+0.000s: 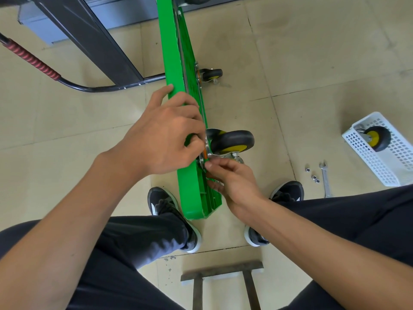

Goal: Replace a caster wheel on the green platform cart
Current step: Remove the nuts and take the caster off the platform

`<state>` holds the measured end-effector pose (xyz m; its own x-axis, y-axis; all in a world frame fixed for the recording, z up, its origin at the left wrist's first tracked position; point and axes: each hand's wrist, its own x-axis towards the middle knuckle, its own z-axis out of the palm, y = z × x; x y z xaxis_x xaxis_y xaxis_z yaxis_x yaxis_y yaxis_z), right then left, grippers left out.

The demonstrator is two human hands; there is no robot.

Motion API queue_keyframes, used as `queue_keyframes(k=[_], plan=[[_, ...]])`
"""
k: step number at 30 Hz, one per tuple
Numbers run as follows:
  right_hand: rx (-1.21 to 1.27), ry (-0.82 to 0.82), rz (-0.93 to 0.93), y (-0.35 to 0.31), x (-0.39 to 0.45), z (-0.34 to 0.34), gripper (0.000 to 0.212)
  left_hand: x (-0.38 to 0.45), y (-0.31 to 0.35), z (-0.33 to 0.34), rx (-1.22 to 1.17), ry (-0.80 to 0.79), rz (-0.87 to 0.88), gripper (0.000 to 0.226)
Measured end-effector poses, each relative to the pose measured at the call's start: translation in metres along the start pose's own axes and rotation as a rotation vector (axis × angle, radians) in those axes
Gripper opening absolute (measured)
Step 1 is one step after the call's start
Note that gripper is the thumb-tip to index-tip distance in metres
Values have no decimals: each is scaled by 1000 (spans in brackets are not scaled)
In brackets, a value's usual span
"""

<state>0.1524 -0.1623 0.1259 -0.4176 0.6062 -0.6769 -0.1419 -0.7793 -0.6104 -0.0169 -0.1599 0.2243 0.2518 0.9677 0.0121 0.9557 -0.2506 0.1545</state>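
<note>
The green platform cart (176, 63) stands on its edge between my feet. A caster with a black tyre and yellow hub (232, 142) sits against the cart's underside on a metal plate. My left hand (165, 135) grips the cart's top edge, its fingers curled over beside the caster plate. My right hand (230, 175) pinches something small at the plate's lower corner; what it pinches is hidden by the fingertips. A second caster (211, 74) is mounted farther along the cart.
A white perforated basket (384, 157) on the right holds another caster wheel (377, 137). Three nuts (312, 175) and a wrench (325, 179) lie on the tiled floor. The cart handle with a red grip (33, 61) lies at left. A stool frame (223, 278) is below.
</note>
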Motion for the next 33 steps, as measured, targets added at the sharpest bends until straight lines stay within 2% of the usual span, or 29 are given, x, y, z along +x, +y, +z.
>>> queue_keyframes(k=[11, 19, 26, 33], plan=[[31, 86, -7, 1, -9, 2, 19, 0, -1, 1, 0, 2, 3, 35], [-281, 90, -71, -9, -25, -9, 10, 2, 0, -1, -5, -4, -16, 35], [-444, 92, -243, -46, -39, -17, 11, 4, 4, -4, -39, 14, -42, 31], [-619, 122, -448, -126, -46, -44, 9, 31, 26, -17, -168, 16, -1, 37]])
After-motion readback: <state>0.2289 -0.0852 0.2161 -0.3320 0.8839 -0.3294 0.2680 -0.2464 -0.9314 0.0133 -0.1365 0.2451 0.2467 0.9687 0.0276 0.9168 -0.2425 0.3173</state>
